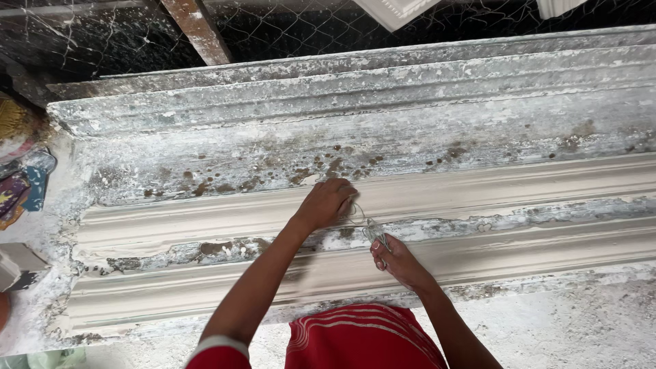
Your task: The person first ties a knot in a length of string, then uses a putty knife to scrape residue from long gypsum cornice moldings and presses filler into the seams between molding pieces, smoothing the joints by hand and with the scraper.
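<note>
1. Nearest the camera, the right hand (pixel 396 260) pinches one end of a thin bundle of pale fibre strands (pixel 369 229), fingers closed on it, just above the lower plaster-filled channel (pixel 547 256).
2. Just beyond, the left hand (pixel 326 202) is curled shut over the other end of the strands, pressing them onto the upper plaster-filled channel (pixel 512 188); the strands stretch between both hands.
3. Both channels of the long moulding form (pixel 205 154) already look filled with smooth pale plaster; judging by this, pouring seems done, while the strands are not yet bedded in.
4. Farthest, wire mesh (pixel 307 27) backs the bench.
</note>
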`<state>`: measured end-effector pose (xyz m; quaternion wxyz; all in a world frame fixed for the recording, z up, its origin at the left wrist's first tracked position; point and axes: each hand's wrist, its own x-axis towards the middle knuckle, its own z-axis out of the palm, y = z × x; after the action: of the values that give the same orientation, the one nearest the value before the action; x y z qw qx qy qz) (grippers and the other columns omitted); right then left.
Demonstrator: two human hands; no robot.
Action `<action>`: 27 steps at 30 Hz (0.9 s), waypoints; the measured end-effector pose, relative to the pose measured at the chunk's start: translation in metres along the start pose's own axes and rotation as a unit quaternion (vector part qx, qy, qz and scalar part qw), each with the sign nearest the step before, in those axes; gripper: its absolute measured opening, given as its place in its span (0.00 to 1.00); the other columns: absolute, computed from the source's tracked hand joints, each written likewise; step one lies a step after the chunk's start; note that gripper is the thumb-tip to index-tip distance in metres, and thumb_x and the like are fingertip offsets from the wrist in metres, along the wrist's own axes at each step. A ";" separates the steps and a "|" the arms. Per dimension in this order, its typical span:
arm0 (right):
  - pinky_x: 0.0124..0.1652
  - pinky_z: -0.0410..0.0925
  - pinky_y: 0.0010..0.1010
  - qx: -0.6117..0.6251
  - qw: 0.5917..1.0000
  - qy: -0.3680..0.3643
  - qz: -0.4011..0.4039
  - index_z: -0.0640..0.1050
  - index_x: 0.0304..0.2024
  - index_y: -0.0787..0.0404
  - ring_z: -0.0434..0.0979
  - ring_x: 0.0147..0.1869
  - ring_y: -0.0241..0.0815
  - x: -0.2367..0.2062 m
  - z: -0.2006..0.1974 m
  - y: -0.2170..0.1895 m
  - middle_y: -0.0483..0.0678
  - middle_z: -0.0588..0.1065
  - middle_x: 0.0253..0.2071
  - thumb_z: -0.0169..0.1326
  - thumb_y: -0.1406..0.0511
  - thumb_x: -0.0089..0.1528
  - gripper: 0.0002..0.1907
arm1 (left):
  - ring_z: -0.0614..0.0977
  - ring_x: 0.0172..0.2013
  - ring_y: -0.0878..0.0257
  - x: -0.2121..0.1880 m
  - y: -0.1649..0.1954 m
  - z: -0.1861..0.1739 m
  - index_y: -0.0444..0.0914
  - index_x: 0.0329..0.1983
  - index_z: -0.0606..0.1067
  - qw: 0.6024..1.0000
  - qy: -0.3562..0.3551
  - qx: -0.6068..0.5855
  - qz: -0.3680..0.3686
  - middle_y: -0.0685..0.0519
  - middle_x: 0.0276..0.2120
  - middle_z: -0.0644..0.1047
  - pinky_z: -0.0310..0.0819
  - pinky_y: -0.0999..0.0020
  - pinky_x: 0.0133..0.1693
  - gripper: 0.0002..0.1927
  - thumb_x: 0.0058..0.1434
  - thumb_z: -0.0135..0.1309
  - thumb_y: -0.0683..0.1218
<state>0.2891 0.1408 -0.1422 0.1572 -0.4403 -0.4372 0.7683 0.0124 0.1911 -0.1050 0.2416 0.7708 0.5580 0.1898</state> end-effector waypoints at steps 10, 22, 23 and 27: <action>0.32 0.63 0.27 -0.012 0.998 0.054 -0.007 0.70 0.37 0.59 0.64 0.28 0.33 -0.011 -0.003 -0.009 0.41 0.66 0.26 0.52 0.55 0.68 0.14 | 0.66 0.67 0.57 0.012 -0.025 0.015 0.50 0.59 0.76 0.988 -0.121 0.091 0.021 0.56 0.65 0.70 0.63 0.45 0.60 0.18 0.65 0.53 0.47; 0.33 0.67 0.30 -0.081 0.992 0.102 -0.007 0.71 0.41 0.59 0.67 0.30 0.34 0.008 -0.011 -0.014 0.45 0.72 0.30 0.48 0.52 0.69 0.18 | 0.74 0.57 0.58 0.012 -0.004 0.022 0.44 0.42 0.81 0.995 -0.031 0.031 -0.085 0.57 0.50 0.78 0.65 0.47 0.52 0.09 0.59 0.59 0.48; 0.32 0.67 0.30 -0.073 0.990 0.118 -0.010 0.71 0.41 0.59 0.69 0.30 0.34 0.009 -0.014 -0.014 0.44 0.73 0.31 0.47 0.51 0.68 0.17 | 0.75 0.55 0.56 0.011 0.000 0.017 0.44 0.41 0.81 0.996 -0.012 0.035 -0.085 0.56 0.48 0.79 0.64 0.46 0.51 0.09 0.58 0.60 0.48; 0.32 0.67 0.29 -0.047 0.977 0.199 -0.064 0.71 0.43 0.60 0.70 0.31 0.35 0.016 -0.023 -0.014 0.45 0.73 0.31 0.45 0.51 0.71 0.19 | 0.82 0.39 0.59 0.001 0.025 -0.004 0.44 0.46 0.80 0.959 -0.099 -0.176 -0.200 0.53 0.35 0.82 0.68 0.56 0.48 0.09 0.66 0.55 0.50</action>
<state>0.2962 0.1714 -0.1445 0.2692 -0.5626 -0.4599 0.6321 0.0301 0.1860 -0.0873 0.4603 0.6042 0.6316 0.1552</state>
